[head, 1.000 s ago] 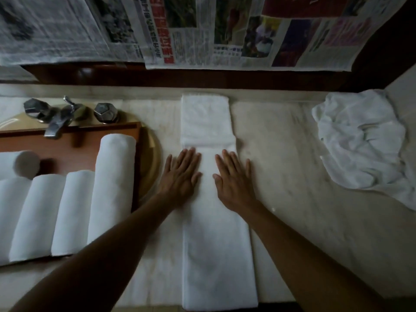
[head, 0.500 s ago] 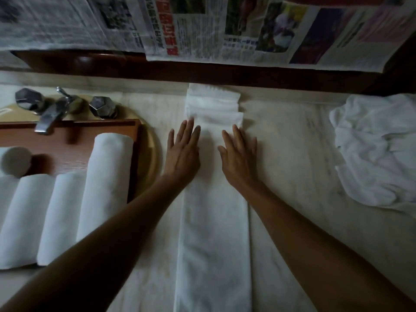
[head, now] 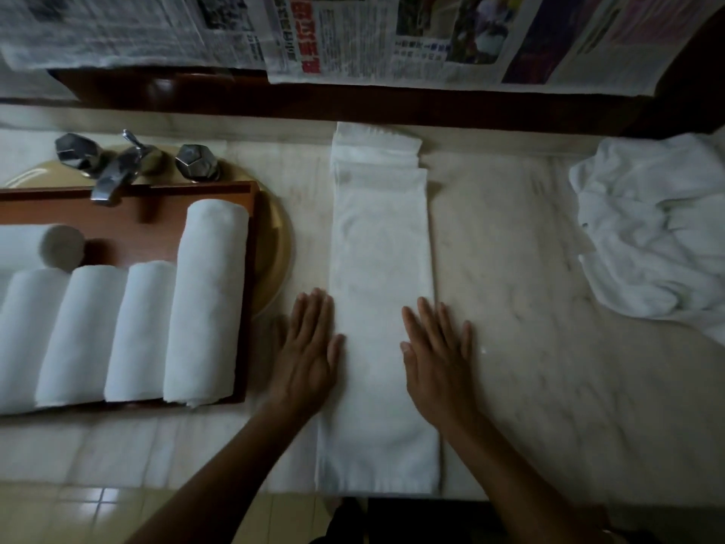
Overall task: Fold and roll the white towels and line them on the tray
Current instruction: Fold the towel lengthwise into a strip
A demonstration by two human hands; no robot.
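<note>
A white towel (head: 378, 268), folded into a long narrow strip, lies flat on the marble counter and runs from the back wall to the front edge. My left hand (head: 310, 355) rests flat along its left edge, fingers apart. My right hand (head: 437, 355) lies flat on its right edge, holding nothing. At the left a wooden tray (head: 251, 214) carries several rolled white towels (head: 208, 300) side by side, with one more roll (head: 47, 249) lying crosswise behind them.
A heap of unfolded white towels (head: 659, 229) sits at the right end of the counter. A chrome tap (head: 113, 166) and a yellow basin (head: 278, 245) are behind and under the tray. Newspaper sheets (head: 353, 33) cover the wall. The counter's front edge is close below my wrists.
Both hands slid back along the strip from its far part toward me, and moved out to its two edges. The towel now lies smoother and flatter.
</note>
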